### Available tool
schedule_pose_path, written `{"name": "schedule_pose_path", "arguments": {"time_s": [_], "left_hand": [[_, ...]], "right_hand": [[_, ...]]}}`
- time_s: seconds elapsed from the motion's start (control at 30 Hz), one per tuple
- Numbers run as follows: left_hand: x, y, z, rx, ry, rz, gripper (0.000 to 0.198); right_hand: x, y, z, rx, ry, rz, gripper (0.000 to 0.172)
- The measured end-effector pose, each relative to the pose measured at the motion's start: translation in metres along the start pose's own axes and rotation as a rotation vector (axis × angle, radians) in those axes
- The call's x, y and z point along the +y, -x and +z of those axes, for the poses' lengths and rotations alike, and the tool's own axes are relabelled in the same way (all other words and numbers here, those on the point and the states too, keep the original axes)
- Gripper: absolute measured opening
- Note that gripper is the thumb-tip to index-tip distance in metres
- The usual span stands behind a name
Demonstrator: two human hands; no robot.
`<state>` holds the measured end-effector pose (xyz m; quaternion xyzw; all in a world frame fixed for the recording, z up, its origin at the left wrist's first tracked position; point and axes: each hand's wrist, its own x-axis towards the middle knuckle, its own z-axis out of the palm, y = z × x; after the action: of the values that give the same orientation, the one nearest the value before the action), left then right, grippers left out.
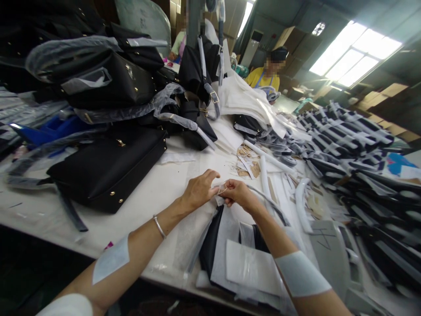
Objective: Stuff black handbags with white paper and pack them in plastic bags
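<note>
My right hand (239,193) is closed in a pinch on a thin pale string (223,189). Facing it, my left hand (200,189) has its index finger raised and its thumb against the string's loop; its other fingers are partly hidden. Just below the fingers hangs a small whitish piece (219,200), too small to make out. Under my hands and right forearm lies a black bag (208,250), partly covered with white wrapping sheets (251,265).
Black handbags (108,162) with plastic-wrapped handles are piled at left. Brown tags with strings (253,169) and white foam tubes (264,175) lie beyond my right hand. A grey plastic bin (329,250) and stacked wrapped bags (348,127) stand at right. A person in yellow (263,79) is at the back.
</note>
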<state>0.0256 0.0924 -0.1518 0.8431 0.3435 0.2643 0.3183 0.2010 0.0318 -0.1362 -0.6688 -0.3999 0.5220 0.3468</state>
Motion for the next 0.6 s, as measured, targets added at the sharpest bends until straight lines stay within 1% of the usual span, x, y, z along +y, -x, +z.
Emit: {"name": "schedule_pose_path", "arguments": {"time_s": [0.03,0.1,0.13,0.17,0.2,0.27,0.37,0.4,0.43,0.5,0.53,0.57,0.6], "left_hand": [[-0.002,-0.001,0.001,-0.012,0.059,-0.044,0.031],[-0.007,-0.005,0.005,-0.113,0.214,-0.115,0.022],[-0.01,-0.006,0.007,-0.163,0.302,-0.144,0.021],[-0.014,-0.007,0.008,-0.19,0.384,-0.174,0.023],[-0.017,-0.009,0.01,-0.189,0.451,-0.204,0.025],[-0.022,-0.012,0.01,-0.127,0.528,-0.266,0.026],[-0.027,-0.016,0.008,-0.005,0.55,-0.333,0.025],[-0.027,-0.017,0.006,0.036,0.557,-0.346,0.025],[-0.026,-0.019,0.004,0.083,0.575,-0.35,0.025],[-0.022,-0.02,0.0,0.165,0.661,-0.319,0.026],[-0.019,-0.02,-0.002,0.183,0.723,-0.286,0.028],[-0.017,-0.02,-0.004,0.173,0.789,-0.245,0.029],[-0.014,-0.019,-0.007,0.137,0.85,-0.203,0.032]], "right_hand": [[0.0,0.0,0.001,0.011,-0.002,-0.011,0.046],[-0.001,-0.002,0.002,0.031,0.006,-0.029,0.047],[-0.001,-0.002,0.001,0.044,0.029,-0.041,0.044],[0.0,-0.002,0.0,0.063,0.064,-0.055,0.039],[0.0,-0.001,-0.003,0.086,0.1,-0.068,0.033],[0.001,0.004,-0.009,0.135,0.2,-0.093,0.024],[0.003,0.017,-0.02,0.118,0.428,-0.166,0.014],[0.003,0.022,-0.022,0.108,0.502,-0.204,0.014],[0.003,0.025,-0.024,0.112,0.551,-0.238,0.019],[0.002,0.028,-0.022,0.153,0.557,-0.273,0.031],[0.001,0.027,-0.02,0.167,0.538,-0.279,0.034],[0.001,0.025,-0.017,0.164,0.519,-0.285,0.035],[0.001,0.023,-0.014,0.14,0.505,-0.293,0.034]]}}
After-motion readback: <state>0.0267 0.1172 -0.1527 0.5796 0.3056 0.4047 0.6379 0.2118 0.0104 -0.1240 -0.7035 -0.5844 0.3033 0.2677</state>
